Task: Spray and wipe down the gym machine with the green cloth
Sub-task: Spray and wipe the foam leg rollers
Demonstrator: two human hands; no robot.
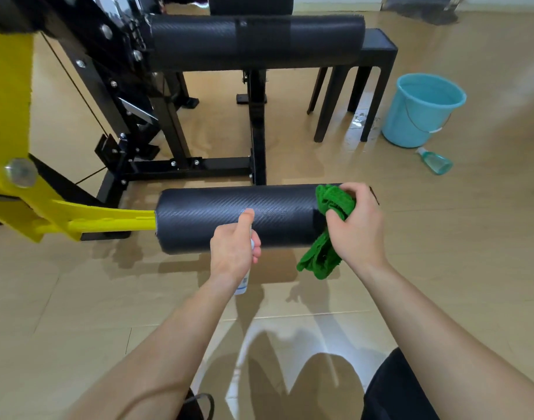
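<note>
Lying crosswise, left to right, the gym machine's near roller pad point(199, 219) juts from a yellow arm point(108, 218); the left hand point(232, 253) grips a spray bottle point(243, 286), one finger stretched forward toward the pad; the right hand point(358, 228) clutches the green cloth point(335, 203) against the pad's right end.

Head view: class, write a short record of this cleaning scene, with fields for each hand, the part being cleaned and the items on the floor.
left hand: grips a spray bottle in front of the pad
right hand: holds the green cloth against the pad's right end
part being cleaned: near black roller pad on the yellow arm
on floor: blue bucket; second spray bottle lying near it
</note>
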